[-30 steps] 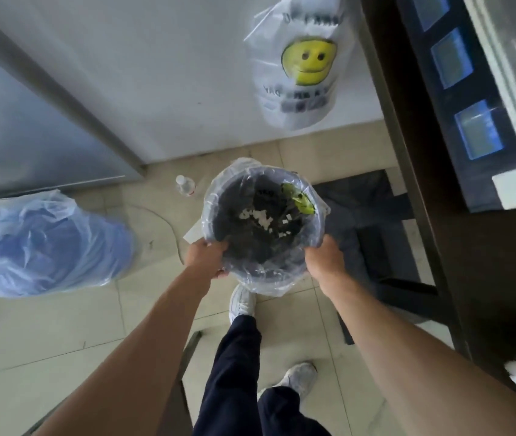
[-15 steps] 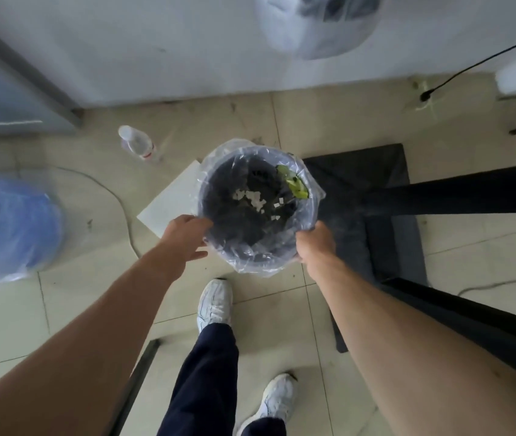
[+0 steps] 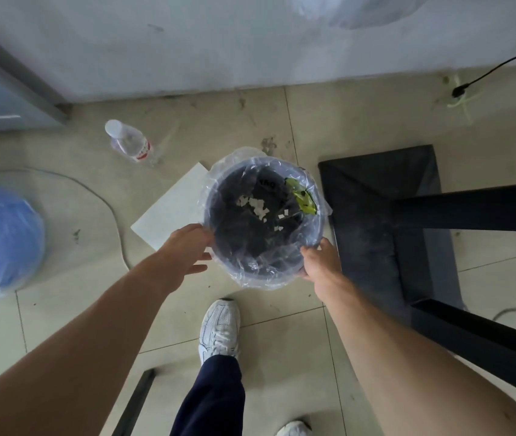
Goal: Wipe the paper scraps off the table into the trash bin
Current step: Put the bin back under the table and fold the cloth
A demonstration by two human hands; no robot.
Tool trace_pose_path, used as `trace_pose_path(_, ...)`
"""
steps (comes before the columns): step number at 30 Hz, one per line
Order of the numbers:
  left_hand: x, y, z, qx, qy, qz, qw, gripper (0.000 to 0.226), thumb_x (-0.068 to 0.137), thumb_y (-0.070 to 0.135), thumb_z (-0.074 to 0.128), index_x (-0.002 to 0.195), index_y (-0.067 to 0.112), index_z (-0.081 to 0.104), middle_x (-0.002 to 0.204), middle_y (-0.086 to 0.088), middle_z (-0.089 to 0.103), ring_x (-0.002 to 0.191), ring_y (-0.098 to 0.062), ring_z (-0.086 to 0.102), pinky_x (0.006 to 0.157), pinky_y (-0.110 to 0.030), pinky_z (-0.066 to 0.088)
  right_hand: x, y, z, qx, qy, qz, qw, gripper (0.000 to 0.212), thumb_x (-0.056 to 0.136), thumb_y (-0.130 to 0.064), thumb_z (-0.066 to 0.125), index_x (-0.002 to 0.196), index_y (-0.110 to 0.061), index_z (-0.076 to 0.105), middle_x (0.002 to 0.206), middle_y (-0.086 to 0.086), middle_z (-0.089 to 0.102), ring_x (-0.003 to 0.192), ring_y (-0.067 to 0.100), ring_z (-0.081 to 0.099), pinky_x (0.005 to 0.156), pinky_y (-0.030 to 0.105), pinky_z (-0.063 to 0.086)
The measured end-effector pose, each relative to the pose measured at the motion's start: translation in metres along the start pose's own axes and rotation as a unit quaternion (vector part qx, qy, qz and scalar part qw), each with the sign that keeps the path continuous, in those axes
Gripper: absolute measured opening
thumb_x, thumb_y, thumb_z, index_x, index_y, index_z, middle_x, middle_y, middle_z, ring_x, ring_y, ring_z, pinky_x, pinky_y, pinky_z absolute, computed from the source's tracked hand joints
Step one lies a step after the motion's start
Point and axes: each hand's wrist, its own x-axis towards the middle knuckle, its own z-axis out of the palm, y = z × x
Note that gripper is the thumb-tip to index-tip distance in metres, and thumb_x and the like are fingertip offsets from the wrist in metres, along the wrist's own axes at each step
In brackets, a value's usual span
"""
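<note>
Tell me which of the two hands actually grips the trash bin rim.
The right hand: its fingers curl over the near right rim of the trash bin. The left hand lies beside the left side with fingers spread open, not closed on it.

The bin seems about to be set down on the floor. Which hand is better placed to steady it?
The right hand. Its fingers curl around the bin rim in a firm grip. The left hand lies open-fingered beside the rim, touching the liner at most.
</note>
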Motion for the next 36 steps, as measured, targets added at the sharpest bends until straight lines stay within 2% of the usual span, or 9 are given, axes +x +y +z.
trace_pose_path(5, 0.004, -0.001, -0.001, 0.002, 0.010, -0.003, 1.000, 0.016, 0.093, 0.010, 0.060, 0.103, 0.019, 0.068, 0.107, -0.009, 0.069, 0.094, -0.024, 0.067, 0.075, -0.034, 0.057, 0.003, -0.001, 0.001, -0.007, -0.015, 0.005, 1.000, 0.028, 0.098, -0.019, 0.056, 0.126, -0.018, 0.055, 0.101, 0.003, 0.064, 0.085, 0.023, 0.069, 0.080, 0.042, 0.060)
trace_pose_path(10, 0.006, -0.003, 0.000, 0.011, 0.013, -0.009, 1.000, 0.013, 0.092, 0.008, 0.059, 0.095, 0.019, 0.066, 0.103, -0.006, 0.067, 0.096, -0.025, 0.066, 0.084, -0.038, 0.057, 0.003, -0.003, -0.003, -0.021, -0.032, -0.008, 0.999, 0.029, 0.098, -0.016, 0.054, 0.127, -0.018, 0.055, 0.100, -0.001, 0.063, 0.087, 0.020, 0.067, 0.082, 0.040, 0.059)
trace_pose_path(13, 0.008, -0.005, 0.003, 0.014, 0.014, -0.011, 1.000, 0.014, 0.092, 0.009, 0.060, 0.102, 0.017, 0.065, 0.108, -0.007, 0.067, 0.097, -0.025, 0.067, 0.084, -0.038, 0.058, 0.001, -0.001, -0.004, -0.029, -0.030, -0.004, 0.999, 0.031, 0.098, -0.014, 0.052, 0.128, -0.018, 0.054, 0.100, 0.000, 0.062, 0.086, 0.018, 0.065, 0.079, 0.036, 0.059)
trace_pose_path(16, 0.008, -0.006, 0.005, 0.013, 0.013, -0.006, 1.000, 0.021, 0.094, 0.012, 0.061, 0.114, 0.015, 0.065, 0.112, -0.008, 0.067, 0.095, -0.023, 0.066, 0.077, -0.034, 0.057, -0.002, 0.000, -0.002, -0.035, -0.023, 0.008, 0.999, 0.029, 0.098, -0.012, 0.049, 0.127, -0.015, 0.052, 0.100, 0.001, 0.061, 0.084, 0.017, 0.063, 0.070, 0.032, 0.057)
trace_pose_path(19, 0.004, -0.004, 0.010, 0.022, 0.013, -0.004, 1.000, 0.030, 0.092, 0.012, 0.062, 0.122, 0.012, 0.064, 0.115, -0.008, 0.067, 0.094, -0.022, 0.066, 0.071, -0.030, 0.056, -0.007, 0.002, -0.002, -0.043, -0.022, 0.021, 0.999, 0.031, 0.098, -0.010, 0.048, 0.128, -0.014, 0.050, 0.106, 0.005, 0.062, 0.086, 0.021, 0.066, 0.077, 0.036, 0.059)
trace_pose_path(24, -0.012, 0.010, 0.018, 0.080, 0.028, 0.003, 0.996, 0.030, 0.091, 0.012, 0.060, 0.121, 0.009, 0.062, 0.118, -0.012, 0.066, 0.105, -0.027, 0.064, 0.086, -0.037, 0.056, -0.020, 0.001, -0.008, -0.052, -0.029, 0.017, 0.998, 0.036, 0.097, -0.013, 0.051, 0.133, -0.013, 0.047, 0.108, 0.007, 0.063, 0.087, 0.023, 0.067, 0.081, 0.040, 0.059)
trace_pose_path(27, -0.028, 0.020, 0.018, 0.107, 0.040, 0.026, 0.993, 0.030, 0.093, 0.016, 0.058, 0.122, 0.008, 0.060, 0.120, -0.013, 0.062, 0.112, -0.034, 0.062, 0.093, -0.041, 0.055, -0.041, -0.006, -0.018, -0.086, -0.033, 0.001, 0.996, 0.042, 0.097, -0.016, 0.049, 0.138, -0.012, 0.043, 0.121, 0.011, 0.060, 0.097, 0.026, 0.064, 0.082, 0.035, 0.054)
trace_pose_path(30, -0.049, 0.031, 0.019, 0.112, 0.049, 0.052, 0.991, 0.028, 0.095, 0.015, 0.056, 0.122, 0.007, 0.059, 0.120, -0.014, 0.061, 0.112, -0.033, 0.061, 0.097, -0.044, 0.055, -0.065, -0.014, -0.036, -0.108, -0.031, -0.017, 0.993, 0.048, 0.100, -0.019, 0.048, 0.146, -0.011, 0.034, 0.138, 0.014, 0.052, 0.117, 0.031, 0.056, 0.088, 0.037, 0.045)
trace_pose_path(36, -0.110, 0.053, 0.035, 0.123, 0.062, 0.094, 0.986, 0.032, 0.093, 0.012, 0.056, 0.123, 0.004, 0.060, 0.115, -0.015, 0.065, 0.107, -0.031, 0.065, 0.095, -0.045, 0.056, -0.126, -0.024, -0.078, -0.105, -0.049, -0.089, 0.989, 0.052, 0.100, -0.024, 0.047, 0.148, -0.012, 0.032, 0.147, 0.012, 0.046, 0.128, 0.030, 0.050, 0.099, 0.036, 0.042)
